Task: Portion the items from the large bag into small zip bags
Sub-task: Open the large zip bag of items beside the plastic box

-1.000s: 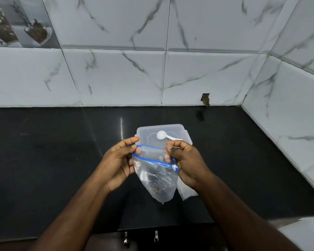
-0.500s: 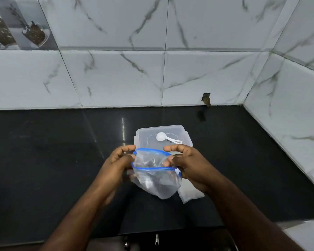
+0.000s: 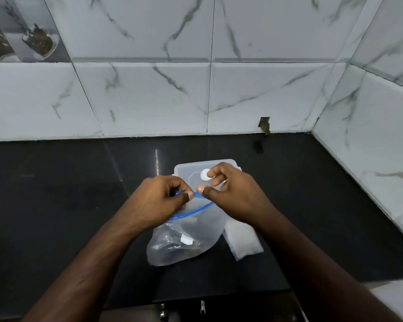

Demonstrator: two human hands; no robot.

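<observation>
The large clear bag [image 3: 184,238] with a blue zip rim lies on the black counter [image 3: 56,205], its mouth open and dark contents near its bottom. My left hand [image 3: 156,201] pinches the blue rim on the left. My right hand [image 3: 230,194] is over the lid of a clear plastic container [image 3: 184,169]; its fingers curl over the handle of the white scoop [image 3: 204,175] lying there, and its thumb sits by the bag's rim. A flat stack of small zip bags [image 3: 242,240] lies just right of the large bag, partly under my right forearm.
White marble-pattern tiles form the back wall and the right wall [image 3: 370,147], meeting in a corner at the far right. A small dark notch [image 3: 264,125] breaks the tile base. The counter's front edge [image 3: 196,298] runs below the bag.
The bag has come down from being held up to lying on the counter. My right hand has let go of the rim and moved forward onto the scoop; my left hand keeps the rim.
</observation>
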